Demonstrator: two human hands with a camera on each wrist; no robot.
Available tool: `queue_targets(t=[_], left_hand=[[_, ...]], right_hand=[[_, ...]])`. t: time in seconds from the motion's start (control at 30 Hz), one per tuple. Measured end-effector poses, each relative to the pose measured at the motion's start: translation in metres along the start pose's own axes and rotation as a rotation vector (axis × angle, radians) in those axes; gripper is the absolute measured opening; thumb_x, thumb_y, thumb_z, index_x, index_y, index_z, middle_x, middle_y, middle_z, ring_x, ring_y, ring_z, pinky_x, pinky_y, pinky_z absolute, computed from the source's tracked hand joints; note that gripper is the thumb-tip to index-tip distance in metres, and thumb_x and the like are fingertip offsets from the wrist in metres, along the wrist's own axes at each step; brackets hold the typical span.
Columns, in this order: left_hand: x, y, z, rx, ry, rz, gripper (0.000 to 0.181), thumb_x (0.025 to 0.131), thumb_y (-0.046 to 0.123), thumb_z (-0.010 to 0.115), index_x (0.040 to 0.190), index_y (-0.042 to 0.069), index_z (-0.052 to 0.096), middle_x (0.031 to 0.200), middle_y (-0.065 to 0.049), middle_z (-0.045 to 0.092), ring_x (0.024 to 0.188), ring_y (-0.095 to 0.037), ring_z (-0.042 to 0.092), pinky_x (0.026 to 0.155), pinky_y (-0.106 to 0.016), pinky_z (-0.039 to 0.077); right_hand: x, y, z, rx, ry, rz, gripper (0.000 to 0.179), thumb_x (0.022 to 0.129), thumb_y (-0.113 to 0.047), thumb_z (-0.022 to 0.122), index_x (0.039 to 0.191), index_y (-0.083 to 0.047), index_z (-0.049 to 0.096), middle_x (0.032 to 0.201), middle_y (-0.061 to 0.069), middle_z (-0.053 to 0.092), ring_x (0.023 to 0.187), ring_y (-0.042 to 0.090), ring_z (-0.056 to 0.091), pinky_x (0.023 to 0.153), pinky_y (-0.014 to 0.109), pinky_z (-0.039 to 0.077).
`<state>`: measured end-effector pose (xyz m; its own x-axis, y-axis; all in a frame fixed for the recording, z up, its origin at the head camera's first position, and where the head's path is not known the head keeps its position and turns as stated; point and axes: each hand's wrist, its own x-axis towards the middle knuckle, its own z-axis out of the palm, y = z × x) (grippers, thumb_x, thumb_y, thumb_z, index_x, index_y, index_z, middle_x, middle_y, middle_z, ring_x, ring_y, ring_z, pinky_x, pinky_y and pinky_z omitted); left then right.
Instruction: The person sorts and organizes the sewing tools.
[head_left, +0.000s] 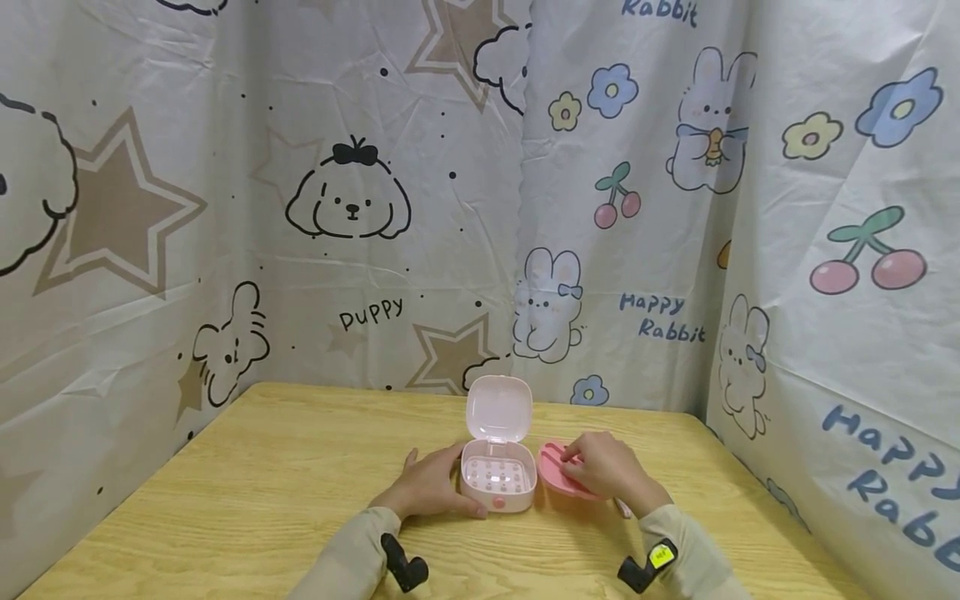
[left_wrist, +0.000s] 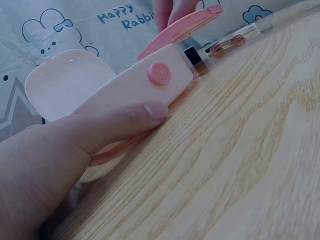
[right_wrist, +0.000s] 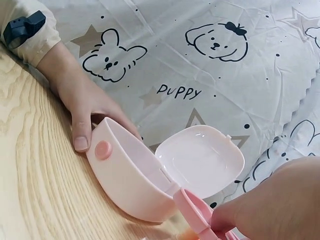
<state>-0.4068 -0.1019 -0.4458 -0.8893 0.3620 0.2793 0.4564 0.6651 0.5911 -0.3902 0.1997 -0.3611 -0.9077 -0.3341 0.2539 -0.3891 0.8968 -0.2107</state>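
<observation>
A pale pink box (head_left: 516, 502) with a round pink button (left_wrist: 159, 73) stands on the table, its hinged lid (head_left: 498, 407) raised at the back. Inside its base, rows of small dots show in the head view. My left hand (head_left: 427, 487) holds the box by its left side, the thumb along the front wall. Just right of the box, my right hand (head_left: 609, 468) pinches a darker pink oval tray (head_left: 552, 473) with grooves in it. In the left wrist view this tray (left_wrist: 180, 29) is tilted, above the box's far edge. The right fingertips are partly hidden.
A slim clear tube (left_wrist: 232, 45) with a dark cap and reddish bits inside lies right of the box. The wooden table (head_left: 300, 467) extends around, with printed curtains (head_left: 450, 208) hanging behind and at both sides.
</observation>
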Motion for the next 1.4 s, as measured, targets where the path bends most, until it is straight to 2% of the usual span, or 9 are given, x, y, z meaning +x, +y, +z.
queue_targets(t=[0.37,0.63,0.83,1.1,1.4], left_hand=[[-0.002,0.002,-0.002,0.018,0.011,0.036,0.113,0.06,0.072,0.088,0.154,0.024,0.048,0.149,0.003,0.056,0.138,-0.024,0.049,0.11,-0.08,0.002],[-0.001,0.002,-0.002,0.01,0.002,0.032,0.113,0.059,0.073,0.088,0.154,0.024,0.049,0.151,0.004,0.055,0.14,-0.025,0.047,0.11,-0.08,0.0],[0.0,0.0,-0.001,0.0,0.002,0.029,0.113,0.059,0.074,0.088,0.153,0.025,0.049,0.151,0.004,0.054,0.14,-0.025,0.047,0.11,-0.08,-0.001],[-0.001,0.001,-0.003,-0.002,0.0,0.012,0.113,0.06,0.073,0.088,0.154,0.024,0.048,0.152,0.004,0.053,0.141,-0.026,0.045,0.11,-0.08,-0.001],[-0.001,0.002,-0.003,-0.008,-0.008,0.007,0.113,0.06,0.071,0.089,0.154,0.023,0.048,0.153,0.003,0.053,0.142,-0.026,0.044,0.11,-0.08,-0.002]], right_hand=[[-0.005,0.004,0.003,-0.019,0.007,-0.005,0.007,0.087,-0.017,0.08,0.092,-0.014,0.083,0.102,0.005,0.076,0.078,0.017,0.059,0.065,0.039,0.051],[-0.011,0.004,0.006,-0.044,-0.003,-0.035,0.008,0.085,-0.018,0.083,0.093,-0.016,0.083,0.099,0.001,0.075,0.076,0.016,0.058,0.062,0.04,0.05],[-0.012,0.004,0.007,-0.057,0.002,-0.061,0.008,0.085,-0.018,0.082,0.092,-0.016,0.084,0.102,0.002,0.076,0.083,0.019,0.066,0.064,0.044,0.053],[-0.01,0.004,0.004,-0.056,-0.004,-0.054,0.01,0.086,-0.02,0.083,0.094,-0.015,0.083,0.099,0.001,0.075,0.076,0.015,0.056,0.062,0.038,0.048],[-0.013,0.004,0.004,-0.044,-0.043,-0.122,0.008,0.086,-0.019,0.083,0.095,-0.017,0.083,0.086,-0.003,0.067,0.071,0.015,0.052,0.057,0.035,0.043]])
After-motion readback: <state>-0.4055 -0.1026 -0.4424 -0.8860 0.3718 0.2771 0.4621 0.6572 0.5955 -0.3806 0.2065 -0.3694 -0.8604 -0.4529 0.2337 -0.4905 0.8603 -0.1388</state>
